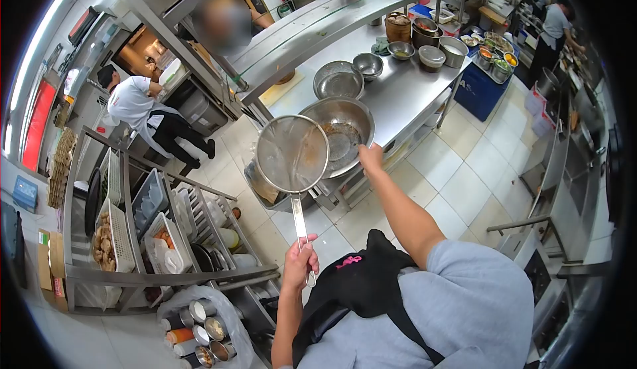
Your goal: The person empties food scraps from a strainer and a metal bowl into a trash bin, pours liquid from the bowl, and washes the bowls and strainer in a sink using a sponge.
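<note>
My left hand (pixel 300 261) is closed round the handle of a round fine-mesh strainer (pixel 292 154), held out in front of me with its mesh facing up toward me. The strainer overlaps the left side of a large metal bowl (pixel 356 113) in my view; I cannot tell if they touch. Brown residue lies on the bowl's bottom. My right hand (pixel 371 158) grips the bowl's near right rim, with its fingers partly hidden. Beyond that bowl, a metal colander (pixel 339 80) and small stacked metal bowls (pixel 368 66) rest on the steel counter (pixel 405 87).
A steel rack (pixel 179 276) with baskets of ginger and other food stands on the left. A plastic bag of containers (pixel 206 332) sits below it. One co-worker (pixel 149 103) stands at the left, another (pixel 554 27) far right. A steel shelf (pixel 298 27) overhangs the counter.
</note>
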Tool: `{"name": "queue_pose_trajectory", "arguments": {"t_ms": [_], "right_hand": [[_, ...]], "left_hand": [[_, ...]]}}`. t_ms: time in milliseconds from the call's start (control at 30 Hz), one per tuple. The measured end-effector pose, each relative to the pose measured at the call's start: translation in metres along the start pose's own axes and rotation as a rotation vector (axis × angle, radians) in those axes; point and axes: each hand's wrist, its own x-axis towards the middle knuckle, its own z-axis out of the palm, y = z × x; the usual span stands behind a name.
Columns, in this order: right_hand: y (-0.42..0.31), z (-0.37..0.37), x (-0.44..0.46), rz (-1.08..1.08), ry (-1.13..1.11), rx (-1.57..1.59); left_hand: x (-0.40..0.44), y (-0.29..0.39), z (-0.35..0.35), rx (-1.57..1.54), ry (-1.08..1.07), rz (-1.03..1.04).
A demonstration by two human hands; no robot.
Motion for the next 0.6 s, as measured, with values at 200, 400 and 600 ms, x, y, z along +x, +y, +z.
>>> {"name": "queue_pose_trajectory", "arguments": {"t_ms": [200, 400, 600], "right_hand": [[-0.033, 0.003, 0.013, -0.134, -0.041, 0.097], [-0.11, -0.015, -0.042, -0.197, -0.094, 0.257], [-0.13, -0.012, -0.131, -0.136, -0.257, 0.303]], "left_hand": [[-0.023, 0.014, -0.013, -0.098, -0.005, 0.108], [-0.078, 0.006, -0.051, -0.279, 0.047, 0.217], [-0.135, -0.022, -0.109, -0.397, 0.235, 0.305]]}}
